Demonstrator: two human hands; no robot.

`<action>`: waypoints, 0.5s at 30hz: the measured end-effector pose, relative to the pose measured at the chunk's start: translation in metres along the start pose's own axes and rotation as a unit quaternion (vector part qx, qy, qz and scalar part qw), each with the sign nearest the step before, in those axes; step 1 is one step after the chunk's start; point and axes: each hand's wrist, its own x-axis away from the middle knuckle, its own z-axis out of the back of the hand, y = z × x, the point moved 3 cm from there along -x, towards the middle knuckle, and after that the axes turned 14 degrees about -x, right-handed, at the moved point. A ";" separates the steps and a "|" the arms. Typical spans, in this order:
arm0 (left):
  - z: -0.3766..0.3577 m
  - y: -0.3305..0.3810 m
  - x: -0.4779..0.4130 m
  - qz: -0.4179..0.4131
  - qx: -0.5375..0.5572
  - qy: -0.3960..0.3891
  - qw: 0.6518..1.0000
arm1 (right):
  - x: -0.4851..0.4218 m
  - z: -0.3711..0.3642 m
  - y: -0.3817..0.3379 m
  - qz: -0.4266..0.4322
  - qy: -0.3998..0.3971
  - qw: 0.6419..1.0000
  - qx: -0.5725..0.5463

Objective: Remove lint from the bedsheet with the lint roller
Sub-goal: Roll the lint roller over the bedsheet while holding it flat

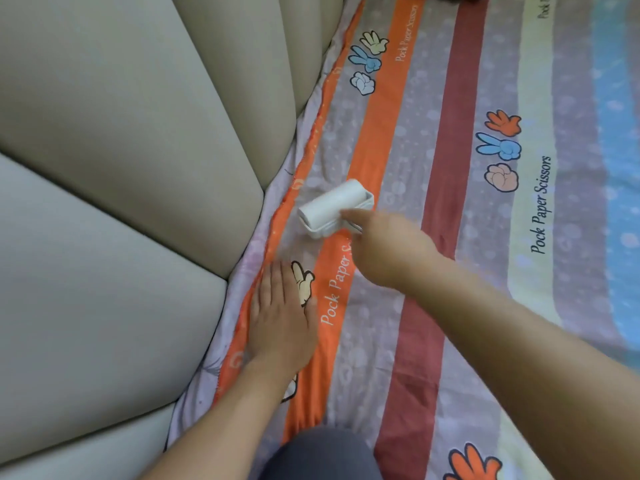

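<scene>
A white lint roller [333, 206] lies on the striped bedsheet [450, 216], across a grey and an orange stripe close to the headboard. My right hand [384, 247] grips its handle from the near side, with the index finger stretched along the roller's frame. The handle itself is hidden under the hand. My left hand [282, 317] lies flat on the sheet with straight fingers, pressing the fabric beside the sheet's left edge, a hand's width nearer me than the roller.
A padded beige headboard [121, 168] rises along the left, meeting the sheet in a diagonal seam. The sheet spreads right with red, cream and blue stripes. My grey-clad knee [322, 452] shows at the bottom.
</scene>
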 end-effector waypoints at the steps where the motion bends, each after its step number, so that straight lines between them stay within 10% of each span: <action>1: -0.004 -0.005 0.001 0.000 0.007 -0.010 1.000 | -0.017 -0.011 -0.008 0.006 0.000 1.000 -0.011; 15: -0.006 -0.006 -0.007 -0.005 -0.003 -0.082 0.997 | 0.014 -0.049 0.023 -0.025 -0.031 0.999 0.015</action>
